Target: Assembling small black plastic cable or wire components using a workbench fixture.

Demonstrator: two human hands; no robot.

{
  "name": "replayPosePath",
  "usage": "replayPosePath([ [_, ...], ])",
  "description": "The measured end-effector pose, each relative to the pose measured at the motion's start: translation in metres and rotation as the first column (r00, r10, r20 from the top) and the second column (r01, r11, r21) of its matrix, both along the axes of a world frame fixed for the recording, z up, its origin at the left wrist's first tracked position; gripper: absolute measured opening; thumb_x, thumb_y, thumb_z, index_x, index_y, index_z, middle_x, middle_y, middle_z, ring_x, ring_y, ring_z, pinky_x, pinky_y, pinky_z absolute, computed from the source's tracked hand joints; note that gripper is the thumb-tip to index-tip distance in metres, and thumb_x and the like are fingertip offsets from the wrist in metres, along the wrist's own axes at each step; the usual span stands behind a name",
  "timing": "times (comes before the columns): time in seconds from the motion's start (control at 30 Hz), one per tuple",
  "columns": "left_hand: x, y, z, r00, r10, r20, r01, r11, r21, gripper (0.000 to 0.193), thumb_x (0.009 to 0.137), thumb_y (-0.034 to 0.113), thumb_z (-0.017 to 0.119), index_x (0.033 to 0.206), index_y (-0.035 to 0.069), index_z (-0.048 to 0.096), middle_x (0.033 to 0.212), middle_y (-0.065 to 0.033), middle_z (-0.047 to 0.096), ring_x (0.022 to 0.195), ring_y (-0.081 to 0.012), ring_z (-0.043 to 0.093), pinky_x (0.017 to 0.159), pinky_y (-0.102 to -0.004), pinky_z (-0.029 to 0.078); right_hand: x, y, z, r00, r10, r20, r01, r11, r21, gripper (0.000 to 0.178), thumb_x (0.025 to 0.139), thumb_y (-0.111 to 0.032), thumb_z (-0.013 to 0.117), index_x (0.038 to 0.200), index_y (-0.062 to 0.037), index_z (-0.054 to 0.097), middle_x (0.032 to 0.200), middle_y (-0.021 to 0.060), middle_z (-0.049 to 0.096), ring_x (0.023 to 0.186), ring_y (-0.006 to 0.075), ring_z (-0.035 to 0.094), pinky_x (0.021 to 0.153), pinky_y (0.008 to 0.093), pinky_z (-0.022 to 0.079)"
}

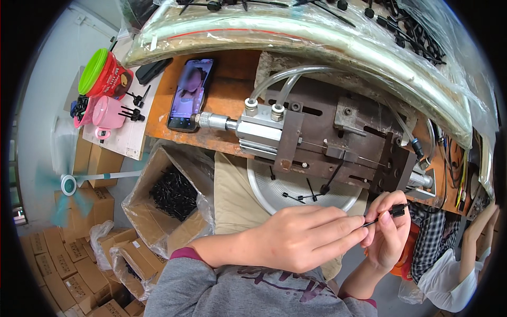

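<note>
1. Between the two hands, low right of the view: a thin black cable tie (pixel 388 214) is held nearly level. Right hand (pixel 390 232) is pinched shut on its blocky head end, thumb and forefinger closed around it. Left hand (pixel 303 238) reaches across from the left; its fingertips (pixel 359 224) nip the slim tail of the same tie.
2. Tie appearance: matt black, square head at the right, narrow strap running left into the left fingertips. Most of the strap is covered by the fingers.
3. Just above the hands: a white round tray (pixel 264 190) with a few loose black ties lying in it, partly under the hands.
4. Over the tray: a rusty metal jig (pixel 338 137) with a silver pneumatic cylinder (pixel 259 129) and two clear hoses (pixel 285 79), fixed on an orange workbench (pixel 232 95). It overhangs the tray's far side.
5. On the bench, left: a phone (pixel 190 95) with its screen lit.
6. Further left: a pink cup (pixel 108 113) and a red jar with a green lid (pixel 103 74).
7. Below the bench: an open carton of black ties (pixel 174 195) lined with plastic.
8. Far right: another person's sleeve (pixel 449 280).
</note>
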State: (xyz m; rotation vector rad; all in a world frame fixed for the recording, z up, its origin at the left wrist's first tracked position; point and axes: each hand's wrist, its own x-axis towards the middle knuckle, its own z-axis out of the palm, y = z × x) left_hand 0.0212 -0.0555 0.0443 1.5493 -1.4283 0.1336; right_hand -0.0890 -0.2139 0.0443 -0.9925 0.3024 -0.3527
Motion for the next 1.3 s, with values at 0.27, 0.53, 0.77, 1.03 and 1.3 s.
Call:
replayPosePath([
  [0.27,0.002,0.009,-0.001,0.976,-0.161,-0.148,0.166,0.986,0.026,0.029,0.069,0.008,0.065,0.097,0.001,0.068,0.091,-0.0052,0.062,0.071,-0.016,0.063,0.056,-0.0263,0.052,0.004,-0.001,-0.001,0.999,-0.03,-0.031,0.028,0.998,-0.051,0.018,0.089,-0.008,0.056,0.093,0.0049,0.045,0.08,0.0185,0.056,0.045,0.0113,0.049,0.041,0.0186,0.043],
  [0.53,0.002,0.011,-0.008,0.912,-0.113,-0.395,0.106,0.994,-0.039,0.028,0.065,0.007,0.075,0.092,0.002,0.07,0.102,-0.0103,0.065,0.074,-0.0182,0.063,0.06,-0.0282,0.053,0.001,-0.006,-0.007,0.921,-0.313,0.234,0.357,0.917,-0.18,0.033,0.093,-0.023,0.049,0.106,0.007,0.044,0.098,0.0207,0.048,0.058,0.0147,0.052,0.048,0.0206,0.045],
  [0.77,0.012,-0.006,-0.032,0.939,0.313,0.142,-0.329,0.939,0.105,0.025,0.064,0.005,0.073,0.088,0.0,0.068,0.115,-0.0136,0.064,0.08,-0.0213,0.064,0.065,-0.0276,0.052,-0.009,-0.007,-0.013,0.85,-0.26,0.458,0.29,0.957,0.004,0.064,0.096,-0.052,0.038,0.113,0.0092,0.046,0.105,0.0221,0.047,0.069,0.0227,0.057,0.058,0.0287,0.05],
  [1.03,0.011,-0.016,-0.033,0.896,0.351,0.272,-0.407,0.894,0.186,0.016,0.068,0.003,0.07,0.083,-0.001,0.068,0.112,-0.0108,0.067,0.058,-0.0126,0.058,0.054,-0.0239,0.045,-0.009,-0.002,-0.012,0.865,-0.245,0.437,0.306,0.949,-0.074,0.054,0.1,-0.042,0.03,0.114,0.0073,0.046,0.106,0.0239,0.047,0.071,0.0257,0.062,0.061,0.032,0.055],
  [1.3,0.011,-0.017,-0.029,0.898,0.347,0.27,-0.409,0.885,0.225,0.013,0.069,0.004,0.071,0.081,0.0,0.068,0.112,-0.0094,0.067,0.051,-0.0108,0.055,0.05,-0.0232,0.042,-0.01,-0.006,-0.017,0.893,-0.096,0.439,0.247,0.921,-0.302,0.04,0.078,-0.017,0.074,0.099,0.0032,0.047,0.108,0.0233,0.051,0.079,0.0283,0.066,0.062,0.0317,0.059],
])
